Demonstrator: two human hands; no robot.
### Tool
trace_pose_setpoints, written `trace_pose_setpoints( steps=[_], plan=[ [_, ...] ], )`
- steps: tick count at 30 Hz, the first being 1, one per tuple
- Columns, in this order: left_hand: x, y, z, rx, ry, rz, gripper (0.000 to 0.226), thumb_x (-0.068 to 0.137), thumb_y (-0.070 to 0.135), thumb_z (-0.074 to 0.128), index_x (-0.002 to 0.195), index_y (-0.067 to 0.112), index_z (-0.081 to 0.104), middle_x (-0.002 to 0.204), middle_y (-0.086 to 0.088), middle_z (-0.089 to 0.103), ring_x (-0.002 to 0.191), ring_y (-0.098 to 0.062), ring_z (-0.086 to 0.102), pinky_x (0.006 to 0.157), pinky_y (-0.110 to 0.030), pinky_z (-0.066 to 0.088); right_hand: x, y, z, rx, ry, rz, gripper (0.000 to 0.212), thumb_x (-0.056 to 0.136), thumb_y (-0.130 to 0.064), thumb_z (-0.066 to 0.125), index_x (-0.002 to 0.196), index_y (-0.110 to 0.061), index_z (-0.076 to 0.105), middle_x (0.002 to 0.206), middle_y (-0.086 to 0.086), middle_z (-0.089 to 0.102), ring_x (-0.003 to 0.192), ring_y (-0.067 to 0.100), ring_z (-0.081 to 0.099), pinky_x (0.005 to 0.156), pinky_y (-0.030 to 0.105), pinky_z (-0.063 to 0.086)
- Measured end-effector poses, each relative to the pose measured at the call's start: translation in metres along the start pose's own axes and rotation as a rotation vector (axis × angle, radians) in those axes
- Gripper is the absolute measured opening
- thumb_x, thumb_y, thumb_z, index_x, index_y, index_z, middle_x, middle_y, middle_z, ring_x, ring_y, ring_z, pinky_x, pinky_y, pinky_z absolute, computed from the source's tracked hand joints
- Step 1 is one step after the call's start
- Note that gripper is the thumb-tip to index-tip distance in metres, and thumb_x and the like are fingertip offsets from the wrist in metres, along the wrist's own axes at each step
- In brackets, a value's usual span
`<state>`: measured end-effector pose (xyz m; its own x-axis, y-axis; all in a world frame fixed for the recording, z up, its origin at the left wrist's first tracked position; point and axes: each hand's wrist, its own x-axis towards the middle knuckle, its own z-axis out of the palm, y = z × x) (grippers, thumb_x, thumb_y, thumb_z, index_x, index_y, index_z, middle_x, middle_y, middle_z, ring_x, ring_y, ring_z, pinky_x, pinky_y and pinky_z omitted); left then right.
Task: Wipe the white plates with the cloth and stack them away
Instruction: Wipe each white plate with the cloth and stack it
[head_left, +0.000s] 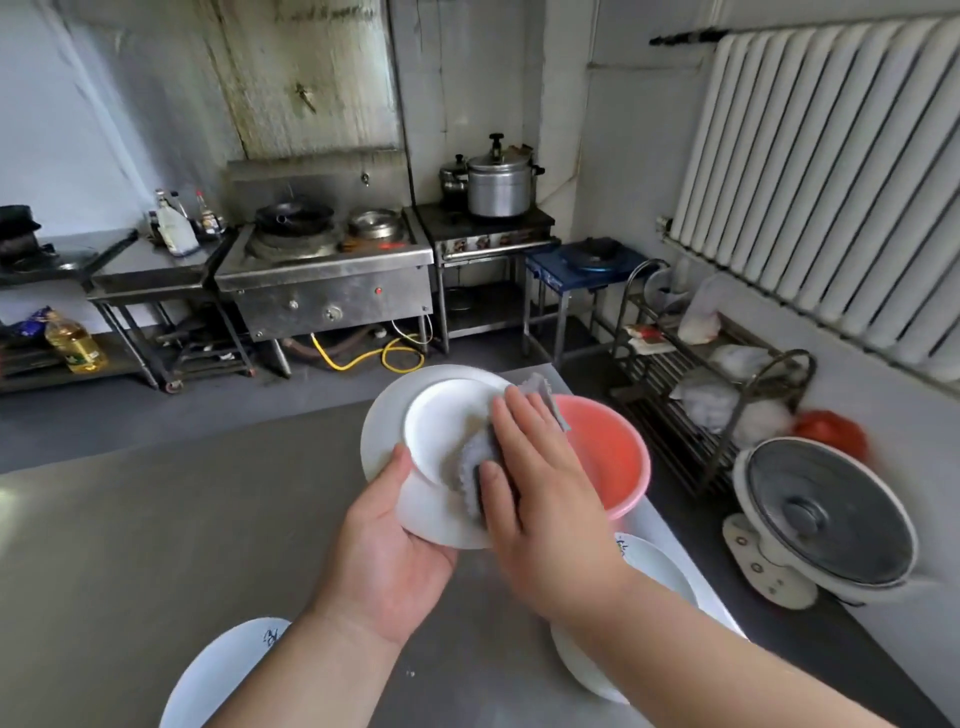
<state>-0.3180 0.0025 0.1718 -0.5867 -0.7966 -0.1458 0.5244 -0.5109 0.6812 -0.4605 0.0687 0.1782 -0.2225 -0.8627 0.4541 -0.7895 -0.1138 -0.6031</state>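
My left hand grips a small white plate by its lower edge, tilted up over the steel table. A grey cloth lies on the plate's face, and my right hand presses it flat with straight fingers. Behind the held plate lies a larger white plate on the table. Another white plate sits at the near left, partly cut off by my left arm. More white plates are stacked at the near right, partly hidden under my right arm.
A pink basin stands just right of the held plate, near the steel table's right edge. On the floor to the right are a white fan and a metal rack. Stoves and pots line the far wall.
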Motion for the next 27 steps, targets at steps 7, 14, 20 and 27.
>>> trace_pose_setpoints(
  steps=[7,14,20,27],
  plan=[
    [0.012,-0.061,0.056,-0.026,0.006,-0.066,0.054,0.107,0.043,0.040,0.130,0.005,0.072,0.142,-0.019,0.064,0.127,-0.031,0.066,0.089,-0.038,0.062,-0.049,0.057,-0.035,-0.060,0.093,-0.039,0.059,0.105,-0.037,0.047,0.156,-0.009,0.044,0.168,0.004,0.033,0.160,0.021,0.018,0.130,0.039,0.016],
    [0.019,-0.123,0.073,0.029,0.019,-0.060,0.050,0.111,0.035,0.036,0.139,0.005,0.065,0.148,-0.021,0.059,0.136,-0.035,0.059,0.107,-0.047,0.053,-0.047,0.144,-0.082,0.146,0.003,0.233,0.046,0.104,-0.049,0.040,0.148,-0.043,0.052,0.160,-0.011,0.046,0.146,0.009,0.043,0.116,0.013,0.030],
    [0.030,-0.157,0.074,0.124,0.141,-0.136,0.044,0.109,0.032,0.041,0.136,0.012,0.069,0.142,-0.017,0.065,0.129,-0.033,0.064,0.097,-0.043,0.060,-0.050,0.228,-0.139,0.408,-0.362,0.758,0.051,0.070,-0.079,0.045,0.106,-0.056,0.074,0.096,-0.022,0.078,0.080,-0.008,0.071,0.080,0.027,0.059],
    [0.055,-0.196,0.068,0.254,0.223,-0.315,0.043,0.108,0.031,0.049,0.147,0.016,0.058,0.140,-0.013,0.067,0.131,-0.032,0.063,0.108,-0.047,0.049,-0.085,0.274,-0.158,0.770,-0.524,0.960,0.046,0.081,-0.054,0.074,0.114,-0.023,0.080,0.118,0.012,0.077,0.111,0.031,0.074,0.101,0.048,0.058]
  ],
)
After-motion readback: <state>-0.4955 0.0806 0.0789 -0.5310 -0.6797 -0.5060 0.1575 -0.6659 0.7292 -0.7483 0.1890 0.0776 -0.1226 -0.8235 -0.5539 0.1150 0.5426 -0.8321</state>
